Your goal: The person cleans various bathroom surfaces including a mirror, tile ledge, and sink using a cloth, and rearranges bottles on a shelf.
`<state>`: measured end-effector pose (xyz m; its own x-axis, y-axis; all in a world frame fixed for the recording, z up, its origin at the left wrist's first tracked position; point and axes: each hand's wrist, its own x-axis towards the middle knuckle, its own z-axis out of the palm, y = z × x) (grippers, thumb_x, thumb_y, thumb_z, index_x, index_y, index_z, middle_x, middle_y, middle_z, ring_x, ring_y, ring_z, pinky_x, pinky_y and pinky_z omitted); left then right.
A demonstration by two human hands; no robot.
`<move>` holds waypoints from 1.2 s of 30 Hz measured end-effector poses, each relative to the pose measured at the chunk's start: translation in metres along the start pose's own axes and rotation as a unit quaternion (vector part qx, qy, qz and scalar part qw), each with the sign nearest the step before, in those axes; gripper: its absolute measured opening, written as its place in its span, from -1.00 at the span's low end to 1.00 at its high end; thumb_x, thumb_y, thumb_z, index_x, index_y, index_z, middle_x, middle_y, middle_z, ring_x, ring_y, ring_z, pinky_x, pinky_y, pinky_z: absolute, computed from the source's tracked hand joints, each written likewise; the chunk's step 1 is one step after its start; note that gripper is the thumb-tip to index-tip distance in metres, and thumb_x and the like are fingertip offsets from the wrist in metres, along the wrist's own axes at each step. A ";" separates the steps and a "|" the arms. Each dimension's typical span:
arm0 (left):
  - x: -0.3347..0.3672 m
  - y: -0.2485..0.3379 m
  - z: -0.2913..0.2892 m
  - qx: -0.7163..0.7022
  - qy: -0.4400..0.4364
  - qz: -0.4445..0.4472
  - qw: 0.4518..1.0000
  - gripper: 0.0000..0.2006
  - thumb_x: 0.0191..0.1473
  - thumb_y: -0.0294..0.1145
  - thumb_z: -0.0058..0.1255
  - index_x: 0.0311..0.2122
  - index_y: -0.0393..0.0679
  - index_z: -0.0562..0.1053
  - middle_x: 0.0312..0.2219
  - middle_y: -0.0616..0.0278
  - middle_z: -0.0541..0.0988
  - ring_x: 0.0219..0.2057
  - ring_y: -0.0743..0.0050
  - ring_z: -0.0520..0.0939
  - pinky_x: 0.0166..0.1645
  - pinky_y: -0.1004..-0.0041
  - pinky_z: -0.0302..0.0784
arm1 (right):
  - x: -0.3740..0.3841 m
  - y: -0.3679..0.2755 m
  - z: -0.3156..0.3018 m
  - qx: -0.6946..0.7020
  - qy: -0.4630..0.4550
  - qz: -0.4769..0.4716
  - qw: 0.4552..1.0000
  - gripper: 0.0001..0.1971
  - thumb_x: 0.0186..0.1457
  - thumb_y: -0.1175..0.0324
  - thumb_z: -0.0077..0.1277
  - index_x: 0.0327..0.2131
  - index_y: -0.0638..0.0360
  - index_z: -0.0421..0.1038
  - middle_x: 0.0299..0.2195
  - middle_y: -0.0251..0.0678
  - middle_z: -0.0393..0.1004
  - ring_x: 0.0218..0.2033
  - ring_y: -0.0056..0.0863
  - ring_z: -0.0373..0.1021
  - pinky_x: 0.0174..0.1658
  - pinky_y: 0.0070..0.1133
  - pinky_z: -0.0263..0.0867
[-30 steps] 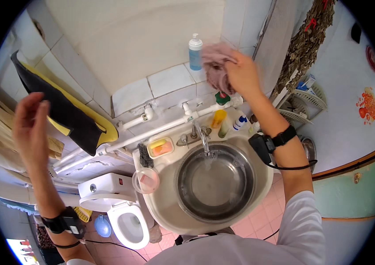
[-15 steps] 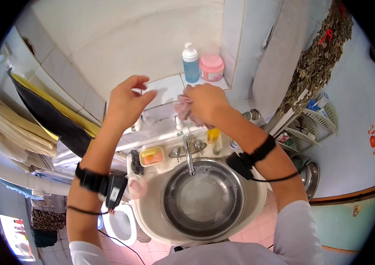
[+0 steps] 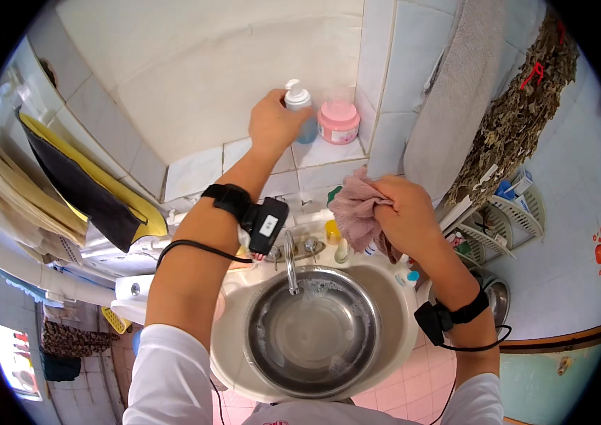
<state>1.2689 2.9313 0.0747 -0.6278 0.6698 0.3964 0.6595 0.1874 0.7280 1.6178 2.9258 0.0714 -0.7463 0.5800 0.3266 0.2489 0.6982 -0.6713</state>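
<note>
My left hand (image 3: 276, 125) is wrapped round the upper part of a blue pump bottle (image 3: 307, 129) with a white pump top, on the tiled ledge. Close beside the bottle stands a pink jar (image 3: 338, 122). My right hand (image 3: 403, 212) grips a bunched mauve cloth (image 3: 357, 207), held above the right back of the sink. Below, a steel basin (image 3: 312, 331) with water and some suds sits in the white washbasin (image 3: 401, 319), under the chrome tap (image 3: 290, 262).
A grey towel (image 3: 449, 99) and a bundle of dried leaves (image 3: 520, 117) hang at the right, above corner racks (image 3: 481, 228) of small items. Yellow-and-black cloth (image 3: 92, 184) hangs at the left. A small bottle with a blue cap (image 3: 407, 277) stands at the sink's right edge.
My left hand has moved right and taken hold of the pump bottle. My right hand has drawn the cloth away from the ledge, to the right and nearer.
</note>
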 end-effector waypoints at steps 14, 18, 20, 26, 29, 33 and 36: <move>-0.005 -0.147 -0.200 0.075 0.074 -0.054 0.993 -0.31 0.05 -0.07 0.67 0.21 -0.30 0.75 -0.04 0.05 0.91 -0.03 0.26 0.90 0.13 0.27 0.77 | -0.001 0.015 0.009 0.198 -0.004 0.140 0.970 -0.62 0.32 0.62 0.01 0.10 0.39 0.73 -0.21 -0.19 0.74 -0.19 -0.54 0.57 -0.03 -0.48 0.54; -0.004 -0.183 -0.222 0.033 0.103 -0.075 0.991 -0.22 0.06 -0.06 0.70 0.28 -0.36 0.69 0.00 0.04 0.89 -0.01 0.30 0.88 0.15 0.30 0.75 | 0.005 0.022 0.011 0.209 -0.010 0.138 0.968 -0.63 0.33 0.62 -0.01 0.07 0.42 0.73 -0.22 -0.23 0.75 -0.21 -0.56 0.55 -0.05 -0.49 0.53; -0.005 -0.184 -0.224 0.042 0.101 -0.078 0.991 -0.20 0.07 -0.03 0.71 0.28 -0.38 0.68 0.00 0.03 0.88 0.00 0.28 0.88 0.16 0.31 0.75 | 0.009 0.024 0.012 0.207 -0.006 0.128 0.970 -0.64 0.32 0.62 -0.01 0.06 0.42 0.73 -0.22 -0.25 0.76 -0.21 -0.57 0.55 -0.06 -0.49 0.53; -0.039 -0.140 -0.181 0.172 0.259 -0.037 0.950 -0.19 0.03 -0.04 0.75 0.25 -0.34 0.64 -0.02 0.07 0.81 -0.13 0.24 0.81 0.07 0.25 0.75 | 0.001 0.030 -0.004 0.217 0.026 0.136 0.966 -0.62 0.32 0.61 -0.01 0.08 0.40 0.73 -0.22 -0.28 0.75 -0.20 -0.59 0.57 -0.05 -0.51 0.53; -0.056 -0.108 -0.138 0.126 0.198 -0.035 0.971 -0.14 -0.02 -0.05 0.78 0.31 -0.26 0.61 0.01 0.09 0.77 -0.20 0.25 0.75 0.00 0.18 0.75 | -0.003 0.036 -0.016 0.232 0.041 0.143 0.961 -0.61 0.32 0.61 0.00 0.10 0.40 0.73 -0.22 -0.29 0.75 -0.18 -0.60 0.58 -0.03 -0.53 0.53; -0.060 -0.044 -0.022 0.016 -0.031 0.030 0.999 0.05 -0.07 0.01 0.79 0.47 -0.22 0.51 0.19 -0.01 0.72 -0.10 0.19 0.77 0.06 0.14 0.76 | -0.003 0.037 -0.024 0.256 0.063 0.163 0.951 -0.62 0.34 0.61 0.01 0.12 0.39 0.73 -0.20 -0.31 0.76 -0.17 -0.61 0.58 -0.01 -0.53 0.54; -0.041 -0.013 0.043 0.042 -0.034 0.077 0.996 0.24 -0.11 0.09 0.80 0.61 -0.25 0.41 0.38 -0.17 0.67 0.06 0.07 0.82 0.20 0.11 0.79 | -0.002 0.019 -0.028 0.255 0.063 0.137 0.955 -0.62 0.36 0.61 0.03 0.14 0.41 0.73 -0.14 -0.38 0.77 -0.13 -0.66 0.58 -0.01 -0.58 0.51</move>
<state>1.3037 2.9325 0.0253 -0.4891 0.7421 0.4584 0.7800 0.1370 0.6106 1.6414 2.9496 0.0769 -0.6089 0.7793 0.1481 0.0666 0.2362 -0.9694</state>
